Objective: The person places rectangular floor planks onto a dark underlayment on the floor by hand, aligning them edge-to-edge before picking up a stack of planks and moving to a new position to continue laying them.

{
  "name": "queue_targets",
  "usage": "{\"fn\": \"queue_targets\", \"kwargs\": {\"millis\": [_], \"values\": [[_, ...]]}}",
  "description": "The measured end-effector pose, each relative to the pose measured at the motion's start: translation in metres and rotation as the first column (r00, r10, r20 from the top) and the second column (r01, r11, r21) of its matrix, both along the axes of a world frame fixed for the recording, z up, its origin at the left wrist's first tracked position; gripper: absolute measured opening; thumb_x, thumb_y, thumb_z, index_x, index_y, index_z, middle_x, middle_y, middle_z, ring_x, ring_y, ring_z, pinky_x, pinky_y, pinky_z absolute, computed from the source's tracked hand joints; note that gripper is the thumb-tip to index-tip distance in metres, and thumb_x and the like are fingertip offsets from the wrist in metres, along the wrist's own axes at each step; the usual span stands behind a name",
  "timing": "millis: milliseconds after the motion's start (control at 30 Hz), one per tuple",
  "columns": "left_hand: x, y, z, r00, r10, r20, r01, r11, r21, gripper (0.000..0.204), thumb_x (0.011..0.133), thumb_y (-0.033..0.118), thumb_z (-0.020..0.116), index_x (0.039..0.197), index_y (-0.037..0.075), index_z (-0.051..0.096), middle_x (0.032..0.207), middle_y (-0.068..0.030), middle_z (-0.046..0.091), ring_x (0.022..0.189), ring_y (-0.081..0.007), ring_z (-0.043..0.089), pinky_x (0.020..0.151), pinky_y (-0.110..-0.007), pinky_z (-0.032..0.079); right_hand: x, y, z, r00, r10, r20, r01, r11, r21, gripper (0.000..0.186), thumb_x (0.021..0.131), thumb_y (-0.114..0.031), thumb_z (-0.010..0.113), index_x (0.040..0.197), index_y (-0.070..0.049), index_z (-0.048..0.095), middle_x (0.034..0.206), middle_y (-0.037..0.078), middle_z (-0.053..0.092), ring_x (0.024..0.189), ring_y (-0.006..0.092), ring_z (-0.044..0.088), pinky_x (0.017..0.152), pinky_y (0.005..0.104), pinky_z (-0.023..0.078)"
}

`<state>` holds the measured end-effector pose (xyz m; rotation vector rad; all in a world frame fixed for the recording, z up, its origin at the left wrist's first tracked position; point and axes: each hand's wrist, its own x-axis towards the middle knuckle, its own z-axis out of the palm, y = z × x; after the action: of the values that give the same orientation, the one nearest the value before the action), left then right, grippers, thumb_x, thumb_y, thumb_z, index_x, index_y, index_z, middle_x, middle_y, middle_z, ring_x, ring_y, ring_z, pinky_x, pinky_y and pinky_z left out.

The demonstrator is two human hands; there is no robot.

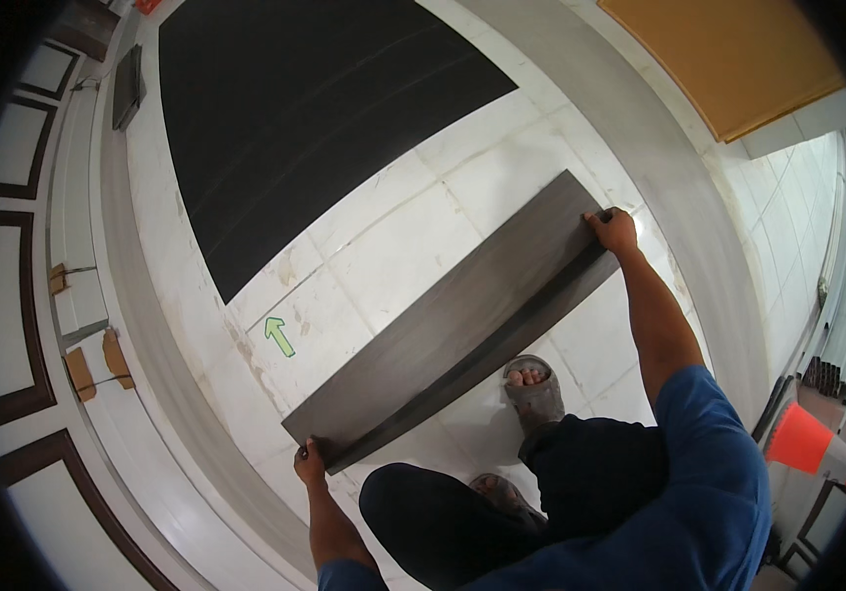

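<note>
A long grey wood-look plank (443, 325) stretches slantwise in front of my legs, above white tiles. A darker band runs lengthwise near its close edge; I cannot tell whether this is a fold, a shadow or a second plank. My left hand (311, 461) grips the near left end, its fingers closed around the edge. At the far right end my right hand (613, 229) is closed on the other end, with the thumb on the upper face. The fingers under the plank are hidden.
A black sheet (315, 128) covers the floor ahead, near a green arrow (279, 336). Grey strips line both sides. Long white packs (137, 443) lie along the left wall. An orange cone (799, 438) stands right, and a tan panel (728, 59) at the far right.
</note>
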<state>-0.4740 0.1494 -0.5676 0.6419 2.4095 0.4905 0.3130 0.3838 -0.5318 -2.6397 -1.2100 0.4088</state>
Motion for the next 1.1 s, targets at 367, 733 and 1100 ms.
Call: {"fn": "queue_targets", "kwargs": {"millis": [367,733,1100], "values": [[0.020,-0.017,0.016,0.999,0.014,0.036,-0.017,0.996,0.091,0.041,0.082,0.030,0.067,0.104,-0.004,0.062,0.085,-0.0111,0.065,0.075,-0.0184,0.060,0.068,-0.030,0.047,0.031,-0.048,0.032,0.998,0.033,-0.046,-0.028,0.994,0.106,0.048,0.073,-0.043,0.073,0.087,0.002,0.067,0.079,0.018,0.067,0.075,0.0298,0.065,0.069,0.0383,0.050],[0.035,-0.007,0.016,0.967,-0.220,-0.129,0.217,0.975,-0.035,0.042,0.081,0.036,0.065,0.097,-0.003,0.066,0.085,-0.0144,0.068,0.078,-0.0203,0.063,0.072,-0.032,0.048,0.032,-0.097,0.017,0.991,0.100,0.086,-0.092,0.992,-0.087,0.033,0.078,-0.037,0.065,0.085,-0.005,0.070,0.078,0.020,0.065,0.078,0.0366,0.063,0.073,0.0443,0.048],[0.035,-0.009,0.055,0.984,0.127,0.127,-0.143,0.983,0.118,0.043,0.079,0.022,0.071,0.112,-0.004,0.060,0.086,-0.0100,0.065,0.081,-0.0188,0.062,0.068,-0.032,0.050,0.053,-0.115,0.019,0.873,-0.237,-0.427,0.343,0.920,0.191,0.026,0.078,-0.021,0.071,0.083,0.004,0.067,0.066,0.011,0.064,0.055,0.0156,0.060,0.052,0.0290,0.047]]}}
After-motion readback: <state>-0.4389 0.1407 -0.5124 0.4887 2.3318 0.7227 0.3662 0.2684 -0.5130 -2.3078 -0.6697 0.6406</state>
